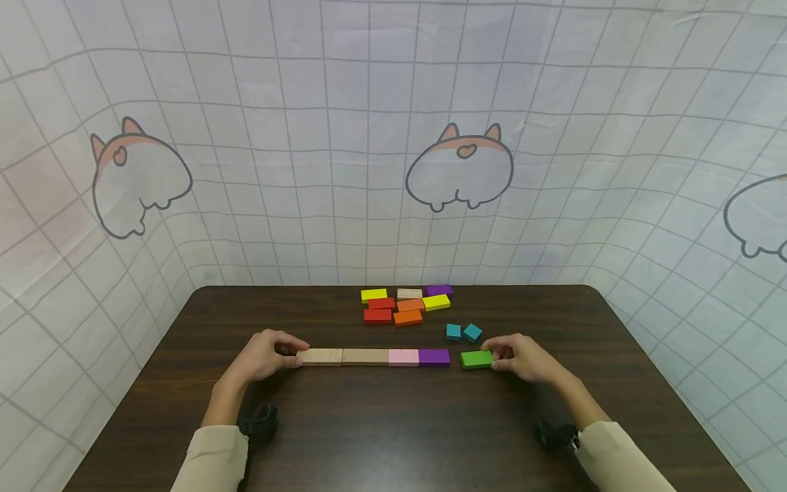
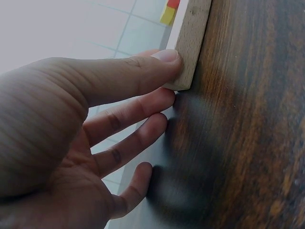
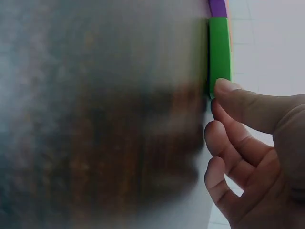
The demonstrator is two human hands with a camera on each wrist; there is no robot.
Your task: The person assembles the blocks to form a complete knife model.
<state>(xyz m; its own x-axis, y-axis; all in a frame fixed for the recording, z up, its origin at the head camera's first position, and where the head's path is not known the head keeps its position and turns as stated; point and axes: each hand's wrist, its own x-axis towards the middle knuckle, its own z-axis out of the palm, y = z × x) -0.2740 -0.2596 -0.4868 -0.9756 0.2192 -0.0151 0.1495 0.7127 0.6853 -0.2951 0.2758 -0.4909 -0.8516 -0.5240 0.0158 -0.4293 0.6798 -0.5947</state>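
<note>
A row of blocks runs end to end across the table: a plain wooden block (image 1: 321, 357), a second wooden block (image 1: 365, 357), a pink block (image 1: 403, 357) and a purple block (image 1: 434, 357). At the row's left end, my left hand (image 1: 264, 355) pinches the first wooden block (image 2: 190, 43) between thumb and fingers. Its other fingers rest near the tabletop. My right hand (image 1: 522, 357) pinches the right end of a green block (image 1: 476, 360). A small gap separates that green block from the purple one. In the right wrist view the thumb lies on the green block's (image 3: 219, 52) near end.
Behind the row lie two small teal blocks (image 1: 453, 332). Farther back is a loose group with red blocks (image 1: 378, 316), orange blocks (image 1: 408, 318), yellow blocks (image 1: 436, 303), a pale wooden block (image 1: 409, 294) and another purple block (image 1: 439, 290). A grid-patterned curtain (image 1: 344, 205) hangs beyond the table (image 1: 381, 430).
</note>
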